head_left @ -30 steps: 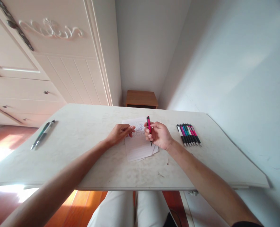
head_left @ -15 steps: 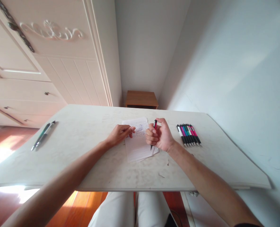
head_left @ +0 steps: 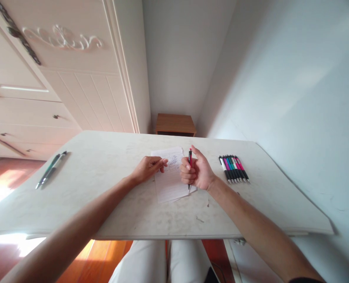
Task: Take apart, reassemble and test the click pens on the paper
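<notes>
A ballpoint pen (head_left: pixel 190 157), dark with a red top end, stands nearly upright in my right hand (head_left: pixel 202 173). The fingers wrap round its barrel and the thumb sticks up beside the top, apart from it. The tip points down over the right edge of the paper (head_left: pixel 168 186); I cannot tell whether it touches. Dense scribbles in blue-violet ink cover the paper's upper part. My left hand (head_left: pixel 147 169) lies at the left edge of the sheet with fingers curled and thumb against the index finger; nothing shows in it.
Several pens (head_left: pixel 234 169) with coloured barrels and black grips lie in a row on the right of the white table (head_left: pixel 112 153). Two more pens (head_left: pixel 52 169) lie at the far left. Beyond the table stands a small wooden cabinet (head_left: pixel 176 123); a wall rises on the right.
The pen in my right hand has gone from tilted to nearly upright, and its red top now shows. My thumb has lifted off its end. My left hand stays in place.
</notes>
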Tool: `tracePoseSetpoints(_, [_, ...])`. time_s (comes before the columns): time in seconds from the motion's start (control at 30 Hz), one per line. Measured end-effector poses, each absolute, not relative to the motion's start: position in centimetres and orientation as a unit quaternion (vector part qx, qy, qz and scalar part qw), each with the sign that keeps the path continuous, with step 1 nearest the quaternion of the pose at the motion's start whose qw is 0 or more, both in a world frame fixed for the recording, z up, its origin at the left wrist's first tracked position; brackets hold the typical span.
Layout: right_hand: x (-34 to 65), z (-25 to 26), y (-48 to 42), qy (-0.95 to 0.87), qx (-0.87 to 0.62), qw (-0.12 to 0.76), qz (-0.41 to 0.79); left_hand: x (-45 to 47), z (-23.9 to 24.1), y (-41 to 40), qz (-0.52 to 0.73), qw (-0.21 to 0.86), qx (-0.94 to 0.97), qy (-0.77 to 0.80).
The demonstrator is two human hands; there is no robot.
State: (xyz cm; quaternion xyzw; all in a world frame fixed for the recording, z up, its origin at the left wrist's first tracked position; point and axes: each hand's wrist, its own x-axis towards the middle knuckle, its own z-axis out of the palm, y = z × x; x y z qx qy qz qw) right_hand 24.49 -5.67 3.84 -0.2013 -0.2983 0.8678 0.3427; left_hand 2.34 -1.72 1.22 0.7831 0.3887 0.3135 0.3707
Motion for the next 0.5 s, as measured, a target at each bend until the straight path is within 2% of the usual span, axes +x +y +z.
tracePoseSetpoints(0.13, [24.53, 3.79, -5.64, -0.288, -0.200, 0.349, 0.869, 2.30, 1.16, -1.69, 0.311, 0.368, 0.784, 0.391])
tracePoseSetpoints(0.5, [23.66, 3.47, -5.38, -0.250, -0.234, 0.463, 0.817, 2.34, 1.32, -1.75, 0.306, 0.366, 0.786, 0.394])
